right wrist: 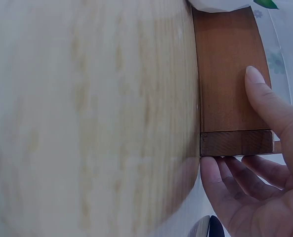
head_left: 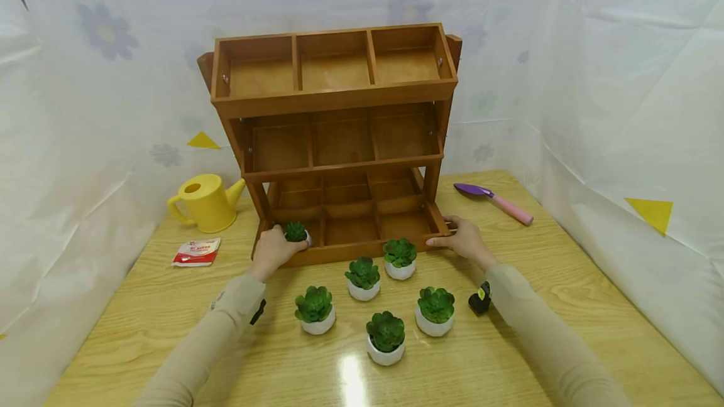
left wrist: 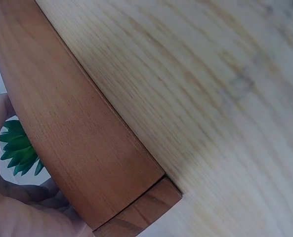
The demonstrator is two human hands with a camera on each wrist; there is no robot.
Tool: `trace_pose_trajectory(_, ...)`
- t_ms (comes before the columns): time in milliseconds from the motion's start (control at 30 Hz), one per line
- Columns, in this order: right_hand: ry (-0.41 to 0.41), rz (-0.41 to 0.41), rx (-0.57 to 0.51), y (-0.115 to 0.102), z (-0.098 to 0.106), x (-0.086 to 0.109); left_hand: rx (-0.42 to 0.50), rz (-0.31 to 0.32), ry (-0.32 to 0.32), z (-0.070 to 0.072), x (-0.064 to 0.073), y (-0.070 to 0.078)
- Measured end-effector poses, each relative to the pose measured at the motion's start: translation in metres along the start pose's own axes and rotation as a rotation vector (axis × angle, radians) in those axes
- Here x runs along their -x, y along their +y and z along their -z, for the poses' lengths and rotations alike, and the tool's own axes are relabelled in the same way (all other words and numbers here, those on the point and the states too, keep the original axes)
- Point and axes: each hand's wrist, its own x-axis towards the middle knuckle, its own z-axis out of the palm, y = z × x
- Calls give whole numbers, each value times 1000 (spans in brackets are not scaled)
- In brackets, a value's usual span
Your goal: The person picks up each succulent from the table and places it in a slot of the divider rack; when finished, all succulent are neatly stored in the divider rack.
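A brown wooden plant stand point(head_left: 334, 93) with tiered, divided trays stands at the back of the table. My left hand point(head_left: 273, 249) holds a small potted succulent point(head_left: 296, 232) in the front left compartment of the lowest tray. In the left wrist view, the green leaves point(left wrist: 19, 148) show between thumb and fingers, behind the tray's front board point(left wrist: 82, 118); the pot is mostly hidden. The right hand point(head_left: 465, 240) grips the tray's front right corner, its thumb point(right wrist: 260, 89) on the front board and its fingers against the end.
Several succulents in white pots, among them one at the front point(head_left: 386, 338) and one touching distance from the tray point(head_left: 400, 259), stand before the stand. A yellow watering can point(head_left: 206, 203) and red-white packet point(head_left: 196, 252) lie left; a purple trowel with pink handle point(head_left: 509, 208) lies right.
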Motion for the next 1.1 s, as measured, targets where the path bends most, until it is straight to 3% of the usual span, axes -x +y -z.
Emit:
trace_pose_trajectory(367, -12, -3, -1, -2, 1, 0, 4, 10, -22, 0, 1, 0)
trace_pose_trajectory(533, -10, -8, -4, -2, 1, 0, -13, -27, -19, 1, 2, -2)
trace_pose_trajectory(733, -7, -16, -7, -2, 2, 1, 21, -125, 46, 2, 4, -10)
trace_pose_trajectory(900, -4, -7, -2, 0, 2, 0, 45, -199, 110, 13, 11, -13)
trace_pose_trajectory(1000, -4, 0, -1, 0, 2, -1, 42, -279, 138, 23, 16, -15)
trace_pose_trajectory(1100, -4, 1, -4, 0, 1, -1, 49, -411, 161, 31, 20, -19)
